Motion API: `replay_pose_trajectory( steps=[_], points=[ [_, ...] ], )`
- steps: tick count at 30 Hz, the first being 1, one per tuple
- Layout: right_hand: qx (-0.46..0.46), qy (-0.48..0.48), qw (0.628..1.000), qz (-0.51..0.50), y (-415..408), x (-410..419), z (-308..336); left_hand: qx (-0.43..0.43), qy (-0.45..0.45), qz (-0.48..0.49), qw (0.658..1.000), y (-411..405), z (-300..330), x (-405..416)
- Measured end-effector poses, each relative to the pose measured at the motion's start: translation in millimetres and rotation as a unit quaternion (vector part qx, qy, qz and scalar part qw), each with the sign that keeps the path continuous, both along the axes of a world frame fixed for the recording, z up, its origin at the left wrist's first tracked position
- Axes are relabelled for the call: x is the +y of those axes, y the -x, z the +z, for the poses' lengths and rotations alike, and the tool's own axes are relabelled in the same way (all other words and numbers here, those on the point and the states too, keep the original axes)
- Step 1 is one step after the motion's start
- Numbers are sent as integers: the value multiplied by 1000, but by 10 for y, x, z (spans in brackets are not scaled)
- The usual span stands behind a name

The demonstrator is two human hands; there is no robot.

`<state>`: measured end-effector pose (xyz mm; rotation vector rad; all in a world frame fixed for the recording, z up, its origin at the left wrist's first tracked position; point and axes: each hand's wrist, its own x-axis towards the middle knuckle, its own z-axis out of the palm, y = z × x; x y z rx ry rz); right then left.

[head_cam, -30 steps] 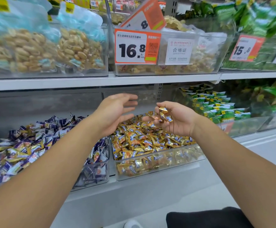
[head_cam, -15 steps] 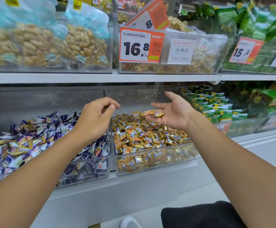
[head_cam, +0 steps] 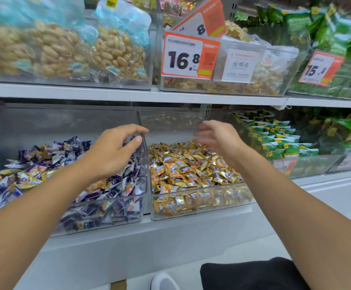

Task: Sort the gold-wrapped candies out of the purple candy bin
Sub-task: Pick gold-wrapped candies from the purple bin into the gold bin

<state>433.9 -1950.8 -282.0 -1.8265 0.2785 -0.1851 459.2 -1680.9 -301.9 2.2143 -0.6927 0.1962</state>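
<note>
Gold-wrapped candies (head_cam: 193,164) fill the clear bin (head_cam: 199,208) just right of the purple candy bin (head_cam: 99,208); a few gold strays (head_cam: 7,171) also lie among the purple wrappers (head_cam: 45,160) at that bin's left side.

Changes vs 0.5 s ago: right hand (head_cam: 218,137) had gold pieces lying on its upturned palm; now nothing shows in it, palm turned away, fingers loosely spread and blurred, hovering over the back of the gold bin. Left hand (head_cam: 114,151) was raised w/ thumb meeting fingertips above the divider; now it's lower, over the right end of the purple candy bin, fingers curled downward, thumb by the bin's right wall. Can't tell whether it pinches anything; nothing visible between the fingers.

Outward from the hands: both bins sit side by side on the lower shelf (head_cam: 128,237). Right of the gold bin, a bin of green packets (head_cam: 283,143).

Writing: above the gold bin, on the upper shelf, an orange price tag (head_cam: 188,56) reads "16.8"; beside it a white card (head_cam: 239,65) w/ Chinese characters, too blurred to read. Behind the tag, a tilted sign (head_cam: 201,21) shows "8". Far right, another orange tag (head_cam: 318,69) reads "15.8". Upper left of the purple candy bin: bagged peanuts (head_cam: 65,51).
</note>
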Motion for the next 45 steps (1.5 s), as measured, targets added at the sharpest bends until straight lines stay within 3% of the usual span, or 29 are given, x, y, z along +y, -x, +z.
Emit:
replay_pose_trajectory(
  steps=[2,5,9,11,15,18,22,24,26,28,31,33,37,41,45],
  points=[
    [-117,165,979,22,104,166,119,1,-10,3,1000,-59,41,140],
    [-260,334,890,170,269,750,284,7,-75,51,996,-117,-24,625],
    [-147,522,759,361,186,1636,268,85,-186,66,977,-52,-201,1349],
    [-90,567,733,365,30,1900,200,106,-204,66,971,-1,-235,1511],
    [62,550,724,412,-230,2128,-7,121,-223,59,966,44,-350,1536],
    [40,564,698,439,-369,2271,-71,111,-243,84,960,-1,-418,1617],
    [-54,576,726,371,-506,2237,24,62,-246,143,957,-48,-424,1721],
    [-84,490,800,335,-532,2193,32,58,-100,178,977,-29,-354,1654],
    [-75,336,880,328,-494,2246,22,178,141,157,961,31,-223,1550],
    [-36,231,901,364,-432,2353,18,265,263,124,920,104,-138,1478],
    [-12,168,911,377,-457,2362,7,254,319,141,902,146,-165,1439],
    [-31,263,886,381,-483,2295,17,242,304,188,902,117,-215,1513],
    [55,494,710,499,-325,2432,-93,223,218,244,918,46,-288,1791],
    [-38,582,699,413,-456,2466,-228,213,103,261,936,37,-342,1986],
    [-41,635,706,312,-678,2373,-144,152,-65,269,949,44,-337,2070]
  ],
)
